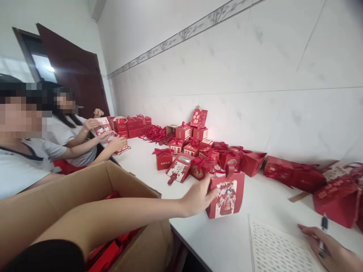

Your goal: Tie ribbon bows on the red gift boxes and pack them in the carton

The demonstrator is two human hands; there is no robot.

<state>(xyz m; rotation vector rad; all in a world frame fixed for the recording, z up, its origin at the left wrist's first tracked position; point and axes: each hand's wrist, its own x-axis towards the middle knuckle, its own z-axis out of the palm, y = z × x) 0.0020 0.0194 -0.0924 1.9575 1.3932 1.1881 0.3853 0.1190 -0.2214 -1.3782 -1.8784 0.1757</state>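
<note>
My left hand (198, 195) grips the left side of a red gift box (236, 192) with a looped top and a printed cartoon figure on its front. The box is upright at the table's front edge. At the lower right, my right hand (333, 245) has its fingers wrapped around a dark pen (324, 223). That hand rests at the right side of a white sheet (279, 243) covered in rows of small marks, too blurred to read. Behind the left hand lies a flat-faced red and white box (179, 168).
Red boxes with ribbons (190, 151) are heaped along the wall. A large cardboard box (136, 179) holding red items stands below my left arm. Two people sit at left, handling boxes; one person's hand (117, 143) shows over the white table (144, 185).
</note>
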